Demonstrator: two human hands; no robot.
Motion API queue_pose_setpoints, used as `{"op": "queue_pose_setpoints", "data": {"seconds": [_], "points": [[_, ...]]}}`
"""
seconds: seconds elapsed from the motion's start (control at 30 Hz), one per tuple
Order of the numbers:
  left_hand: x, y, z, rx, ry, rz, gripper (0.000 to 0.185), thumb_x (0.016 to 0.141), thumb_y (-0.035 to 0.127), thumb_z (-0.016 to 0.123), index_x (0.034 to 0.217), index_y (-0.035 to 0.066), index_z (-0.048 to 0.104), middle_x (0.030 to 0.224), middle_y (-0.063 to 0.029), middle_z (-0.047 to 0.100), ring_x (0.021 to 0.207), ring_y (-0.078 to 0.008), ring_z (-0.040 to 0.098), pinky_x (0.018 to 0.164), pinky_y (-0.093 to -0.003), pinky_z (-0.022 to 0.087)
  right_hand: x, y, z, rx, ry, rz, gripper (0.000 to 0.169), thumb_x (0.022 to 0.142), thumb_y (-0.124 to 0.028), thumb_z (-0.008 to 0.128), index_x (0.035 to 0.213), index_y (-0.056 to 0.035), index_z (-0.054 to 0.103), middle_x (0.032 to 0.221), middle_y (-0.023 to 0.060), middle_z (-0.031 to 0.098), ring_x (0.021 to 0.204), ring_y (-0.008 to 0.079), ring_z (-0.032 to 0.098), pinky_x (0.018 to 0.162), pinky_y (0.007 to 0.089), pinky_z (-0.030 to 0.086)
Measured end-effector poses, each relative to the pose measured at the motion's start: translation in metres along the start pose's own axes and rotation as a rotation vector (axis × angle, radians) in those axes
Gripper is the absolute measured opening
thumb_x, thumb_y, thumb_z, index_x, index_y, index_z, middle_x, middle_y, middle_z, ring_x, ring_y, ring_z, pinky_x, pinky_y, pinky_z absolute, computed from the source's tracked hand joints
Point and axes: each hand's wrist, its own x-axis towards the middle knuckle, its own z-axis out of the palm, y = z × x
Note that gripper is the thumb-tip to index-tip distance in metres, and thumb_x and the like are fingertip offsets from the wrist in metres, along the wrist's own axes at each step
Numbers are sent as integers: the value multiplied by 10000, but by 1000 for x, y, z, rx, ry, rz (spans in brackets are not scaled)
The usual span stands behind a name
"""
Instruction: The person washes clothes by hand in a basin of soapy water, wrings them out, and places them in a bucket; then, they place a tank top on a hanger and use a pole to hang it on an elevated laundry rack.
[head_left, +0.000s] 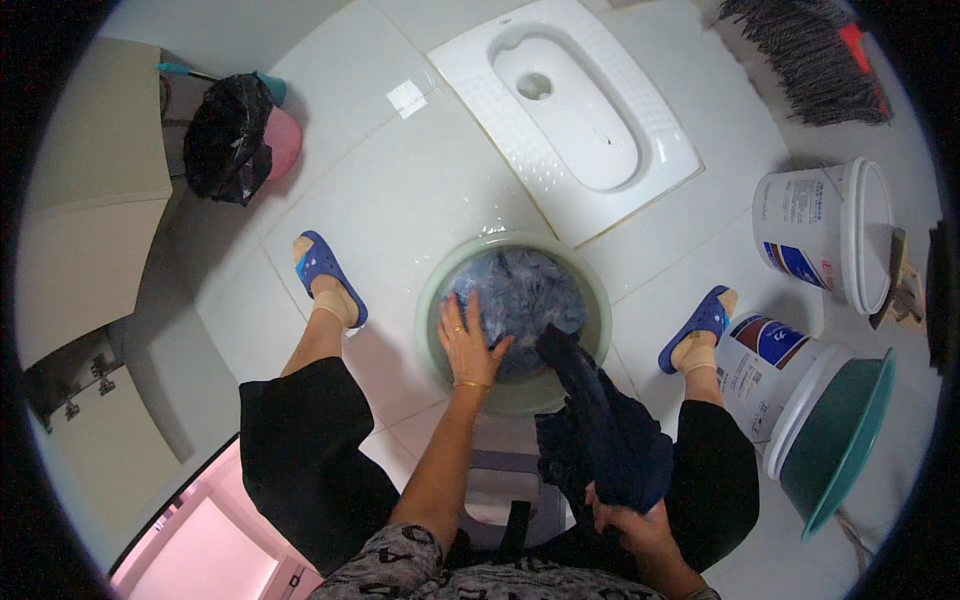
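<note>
A pale green plastic basin (429, 337) stands on the floor between my feet. Inside it, wet blue-grey fabric (525, 300) lies in water. My left hand (470, 345), fingers spread, rests at the left part of the basin, on or just above the wet fabric; it grips nothing. Close to my right thigh, my right hand (630, 521) grips a bunched dark navy garment (615, 427). One end of that garment hangs over the basin's near right rim and reaches the wet fabric. The garment covers part of the right hand's fingers.
Beyond the basin, a white squat toilet (570, 97) is set in the tiled floor. Two white buckets (802, 225) (772, 375) stand on the right, with a green basin (840, 442) against the nearer one. A bagged pink bin (283, 142) stands left; a grey mop (810, 60) hangs far right.
</note>
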Motion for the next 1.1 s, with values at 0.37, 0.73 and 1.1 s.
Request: {"op": "queue_pose_setpoints", "data": {"seconds": [0.37, 0.73, 1.1], "points": [[8, -49, 76, 222, -308, 47, 1382, 540, 570, 825, 1483, 33, -31, 1493, -318, 54, 1397, -459, 70, 1130, -506, 120, 3, -12, 2, 40, 10, 46, 239, 713, -64, 687, 926, 18, 619, 857, 128, 637, 644, 180, 595, 572, 313, 489], [67, 36, 1, 180, -273, 151, 1119, 611, 440, 836, 1478, 169, 184, 1495, -209, 204, 1389, -422, 155, 1087, -545, 222, 5, 10, -4, 82, -106, -71, 382, 715, -113, 725, 1047, 26, 597, 969, 148, 648, 772, 206, 630, 643, 329, 526], [113, 39, 65, 77, -468, 36, 491, 653, 250, 759, 1114, 142, 631, 1117, -121, 647, 1056, -318, 604, 952, -477, 394, -3, -7, -9, 13, -79, 5, 283, 749, -53, 667, 1017, 18, 615, 912, 136, 649, 763, 207, 628, 644, 335, 522]]}}
